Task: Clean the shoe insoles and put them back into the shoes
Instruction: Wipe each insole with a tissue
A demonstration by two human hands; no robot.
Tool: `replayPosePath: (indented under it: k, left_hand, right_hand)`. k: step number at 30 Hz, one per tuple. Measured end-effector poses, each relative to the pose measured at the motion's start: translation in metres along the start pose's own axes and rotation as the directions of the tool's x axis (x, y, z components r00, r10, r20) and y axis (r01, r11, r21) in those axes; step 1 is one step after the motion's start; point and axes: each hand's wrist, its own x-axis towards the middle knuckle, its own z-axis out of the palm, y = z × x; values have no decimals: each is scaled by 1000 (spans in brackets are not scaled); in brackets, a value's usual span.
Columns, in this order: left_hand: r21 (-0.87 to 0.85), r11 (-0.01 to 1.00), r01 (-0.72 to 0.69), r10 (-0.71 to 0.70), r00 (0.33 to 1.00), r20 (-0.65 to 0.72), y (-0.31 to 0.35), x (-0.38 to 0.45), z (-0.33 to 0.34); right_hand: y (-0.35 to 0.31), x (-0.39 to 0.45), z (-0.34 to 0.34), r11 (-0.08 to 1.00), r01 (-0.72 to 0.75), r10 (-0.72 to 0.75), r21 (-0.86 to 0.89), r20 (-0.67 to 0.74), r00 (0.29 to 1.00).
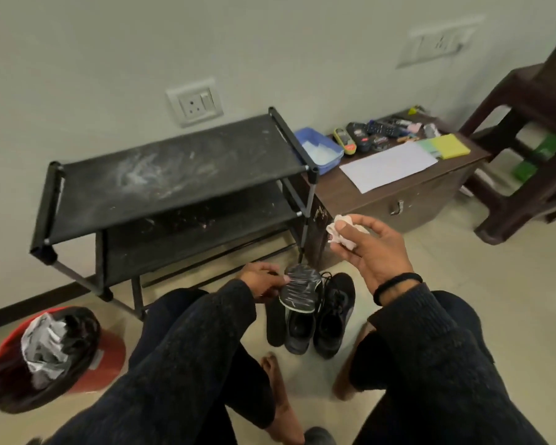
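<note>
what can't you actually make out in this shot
Head view only:
- Insole held by the left hand: the fingers hide one edge, and blur hides whether its pale streaks are dirt or sheen.
- Second insole on the floor: partly behind the held one and the left shoe.
- Tissue in the right hand: crumpled, fingers hide most of it.
- Small items on the wooden chest: too small and blurred to tell apart.
- Bin: cut off by the left edge.
</note>
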Motion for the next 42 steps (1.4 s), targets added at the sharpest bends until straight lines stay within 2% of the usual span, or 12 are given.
replayPosePath:
  k: [6,9,13,17,24,27,30,34,39,42]
  left_hand:
    - [-47,954,-295,297,954,35,11,-90,10]
    - [-115,913,-391,396,918,24,14,-126,17]
    - [-152,859,-489,494,869,1,24,-158,27]
    - [-195,839,-508,522,852,24,31,-167,34]
    - [-175,847,-503,515,857,30,35,-144,39]
    - [-160,862,-480,490,872,24,36,-122,43]
    - [-151,898,-413,423,905,45,34,-89,55]
    - [-119,942,-313,321,945,55,34,-39,79]
    - [-229,959,-166,185,981,62,50,29,102]
    - [-267,955,-132,154,986,64,70,67,114]
  right_hand:
    - [-37,-56,-9,991,110,-108,-75,26,994]
    - [-50,-78,-11,986,141,-140,-86,18,990]
    - [-64,-99,-17,986,163,-165,37,38,986]
    - [-73,-108,-23,963,224,-232,153,34,972]
    - [-76,-89,-31,981,132,-141,143,50,989]
    - [-70,-75,-35,987,162,-163,23,42,986]
    - [-58,-50,-46,976,192,-193,-100,-1,981]
    - [-39,-8,-62,970,193,-210,-145,-111,971]
    - [-22,63,-70,977,137,-168,-164,-187,968]
    - [-23,110,-65,987,114,-136,-116,-204,970]
